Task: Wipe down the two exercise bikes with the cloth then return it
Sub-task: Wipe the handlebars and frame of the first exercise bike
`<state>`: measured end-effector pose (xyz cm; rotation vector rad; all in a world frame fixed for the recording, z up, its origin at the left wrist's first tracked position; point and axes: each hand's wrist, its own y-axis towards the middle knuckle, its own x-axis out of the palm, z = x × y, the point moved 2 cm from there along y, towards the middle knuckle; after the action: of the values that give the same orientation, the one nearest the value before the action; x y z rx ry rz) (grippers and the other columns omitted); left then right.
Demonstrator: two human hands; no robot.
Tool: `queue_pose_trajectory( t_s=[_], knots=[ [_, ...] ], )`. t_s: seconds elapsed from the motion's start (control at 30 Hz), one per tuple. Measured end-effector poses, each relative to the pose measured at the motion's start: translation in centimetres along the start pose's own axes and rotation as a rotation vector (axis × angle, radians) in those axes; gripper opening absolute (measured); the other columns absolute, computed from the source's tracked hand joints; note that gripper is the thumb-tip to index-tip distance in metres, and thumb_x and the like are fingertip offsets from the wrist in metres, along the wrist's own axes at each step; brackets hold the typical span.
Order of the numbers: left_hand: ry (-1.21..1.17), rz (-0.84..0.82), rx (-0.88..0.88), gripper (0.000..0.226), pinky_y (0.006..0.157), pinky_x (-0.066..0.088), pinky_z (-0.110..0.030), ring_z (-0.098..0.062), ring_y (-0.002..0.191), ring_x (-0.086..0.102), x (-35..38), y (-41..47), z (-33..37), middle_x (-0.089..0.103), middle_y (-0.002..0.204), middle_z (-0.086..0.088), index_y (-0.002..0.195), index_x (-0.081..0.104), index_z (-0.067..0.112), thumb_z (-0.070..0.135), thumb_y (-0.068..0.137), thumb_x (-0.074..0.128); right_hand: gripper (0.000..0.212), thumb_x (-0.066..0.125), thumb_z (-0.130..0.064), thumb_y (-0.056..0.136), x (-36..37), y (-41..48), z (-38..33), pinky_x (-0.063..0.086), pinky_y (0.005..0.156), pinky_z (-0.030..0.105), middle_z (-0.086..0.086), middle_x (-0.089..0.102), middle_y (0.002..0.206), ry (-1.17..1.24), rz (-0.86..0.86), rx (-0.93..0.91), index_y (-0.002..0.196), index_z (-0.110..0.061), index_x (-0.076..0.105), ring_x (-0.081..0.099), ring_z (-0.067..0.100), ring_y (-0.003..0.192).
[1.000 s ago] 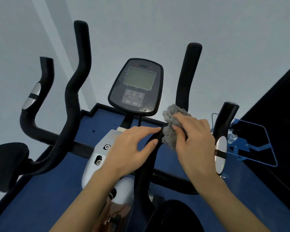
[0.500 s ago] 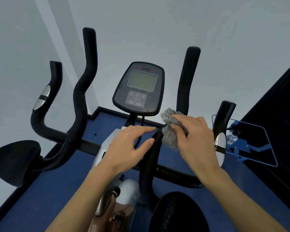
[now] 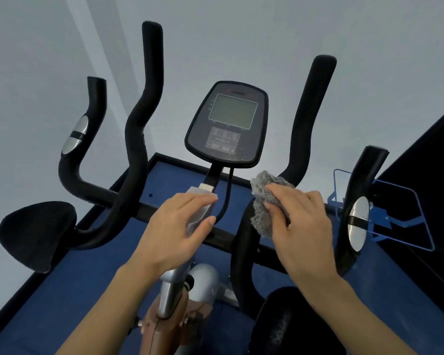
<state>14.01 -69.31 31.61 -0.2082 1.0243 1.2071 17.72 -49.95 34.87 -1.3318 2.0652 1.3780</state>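
A black exercise bike fills the view, with a dark console (image 3: pixel 227 124) in the middle and curved black handlebars (image 3: pixel 136 139) on both sides. My right hand (image 3: pixel 303 226) grips a crumpled grey cloth (image 3: pixel 264 201) and presses it on the inner right handlebar (image 3: pixel 244 242) below the console. My left hand (image 3: pixel 174 226) rests flat, fingers together, over the silver post cover (image 3: pixel 199 219) under the console stem. A second bike is not in sight.
Black elbow pads sit at the left (image 3: pixel 36 231) and bottom right (image 3: pixel 280 321). Silver pulse sensors (image 3: pixel 356 224) are set in the outer grips. A clear blue-edged holder (image 3: pixel 400 213) stands on the right beside a dark wall panel (image 3: pixel 433 190). Blue floor (image 3: pixel 62 303) lies below.
My view has shifted, so the bike sits further right and lower in frame. Both hands have drawn apart slightly; the right hand keeps the cloth on the handlebar.
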Motion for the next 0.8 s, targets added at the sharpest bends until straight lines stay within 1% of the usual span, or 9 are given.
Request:
queue_pose_trajectory(
  t_s=[0.13, 0.23, 0.37, 0.43, 0.5, 0.6, 0.67, 0.7, 0.8],
  knots=[
    [0.018, 0.003, 0.025, 0.042, 0.094, 0.029, -0.011, 0.003, 0.109, 0.044, 0.0, -0.1, 0.2, 0.056, 0.117, 0.016, 0.118, 0.061, 0.019, 0.041, 0.088, 0.042, 0.019, 0.063, -0.008, 0.083, -0.5, 1.4, -0.2, 0.029, 0.072, 0.013, -0.003, 0.064, 0.090, 0.038, -0.021, 0.048, 0.102, -0.012, 0.064, 0.044, 0.015, 0.085],
    [0.026, 0.006, 0.019, 0.043, 0.092, 0.032, -0.015, 0.004, 0.109, 0.044, 0.0, 0.2, 0.1, 0.058, 0.117, 0.015, 0.118, 0.061, 0.019, 0.042, 0.087, 0.041, 0.019, 0.064, -0.006, 0.082, 0.1, 0.9, -1.3, 0.027, 0.067, 0.015, 0.000, 0.068, 0.091, 0.007, -0.022, 0.093, 0.099, -0.011, 0.066, 0.041, 0.015, 0.082],
    [0.014, -0.030, 0.020, 0.045, 0.095, 0.031, -0.015, 0.000, 0.112, 0.046, 0.0, 0.2, 0.2, 0.058, 0.120, 0.013, 0.120, 0.059, 0.021, 0.045, 0.087, 0.041, 0.022, 0.069, -0.003, 0.076, 0.3, -2.1, -3.0, 0.042, 0.062, 0.023, 0.003, 0.070, 0.086, -0.030, -0.053, -0.004, 0.097, -0.008, 0.067, 0.048, 0.021, 0.073],
    [0.014, -0.020, 0.013, 0.046, 0.096, 0.032, -0.017, -0.002, 0.113, 0.046, 0.0, 0.1, 0.1, 0.058, 0.121, 0.012, 0.120, 0.059, 0.021, 0.046, 0.087, 0.041, 0.023, 0.069, -0.008, 0.079, 0.1, -2.0, -3.0, 0.042, 0.066, 0.019, -0.003, 0.069, 0.087, 0.037, -0.108, 0.026, 0.101, -0.014, 0.068, 0.049, 0.016, 0.077],
    [0.031, -0.003, 0.025, 0.045, 0.096, 0.035, -0.022, -0.005, 0.113, 0.048, 0.0, -0.1, 0.3, 0.059, 0.121, 0.011, 0.119, 0.060, 0.019, 0.045, 0.087, 0.041, 0.021, 0.065, -0.018, 0.082, -0.4, -1.3, -2.5, 0.042, 0.069, 0.012, -0.014, 0.063, 0.084, 0.171, -0.133, 0.160, 0.101, -0.028, 0.067, 0.051, 0.006, 0.080],
    [0.062, 0.034, 0.066, 0.041, 0.096, 0.033, -0.021, -0.004, 0.112, 0.048, 0.1, -0.6, 0.7, 0.060, 0.120, 0.009, 0.116, 0.063, 0.017, 0.040, 0.088, 0.043, 0.023, 0.061, -0.031, 0.084, -1.8, 0.0, -1.2, 0.048, 0.068, 0.010, -0.017, 0.060, 0.083, 0.294, 0.012, 0.311, 0.105, -0.040, 0.061, 0.057, -0.006, 0.079],
    [0.055, 0.064, 0.058, 0.040, 0.098, 0.032, -0.021, -0.002, 0.113, 0.047, 0.2, -1.3, 0.8, 0.059, 0.119, 0.011, 0.115, 0.063, 0.017, 0.040, 0.089, 0.043, 0.023, 0.059, -0.033, 0.085, -2.6, 0.6, -0.9, 0.051, 0.070, 0.014, -0.011, 0.064, 0.087, 0.295, 0.057, 0.304, 0.107, -0.040, 0.061, 0.059, -0.002, 0.080],
    [0.056, 0.077, 0.046, 0.040, 0.099, 0.032, -0.022, -0.002, 0.114, 0.046, 0.3, -1.5, 0.8, 0.057, 0.119, 0.013, 0.115, 0.063, 0.018, 0.040, 0.090, 0.042, 0.023, 0.059, -0.032, 0.086, -2.8, 0.7, -1.0, 0.049, 0.070, 0.011, -0.011, 0.064, 0.088, 0.295, 0.054, 0.292, 0.107, -0.039, 0.062, 0.059, -0.002, 0.082],
    [0.081, 0.125, 0.022, 0.039, 0.101, 0.029, -0.020, -0.001, 0.117, 0.044, 0.5, -1.7, 0.6, 0.052, 0.121, 0.016, 0.116, 0.062, 0.017, 0.039, 0.090, 0.043, 0.022, 0.060, -0.025, 0.086, -2.3, 0.8, -1.4, 0.038, 0.069, 0.000, -0.029, 0.052, 0.081, 0.258, 0.010, 0.219, 0.107, -0.033, 0.062, 0.054, -0.004, 0.083]
  ],
)
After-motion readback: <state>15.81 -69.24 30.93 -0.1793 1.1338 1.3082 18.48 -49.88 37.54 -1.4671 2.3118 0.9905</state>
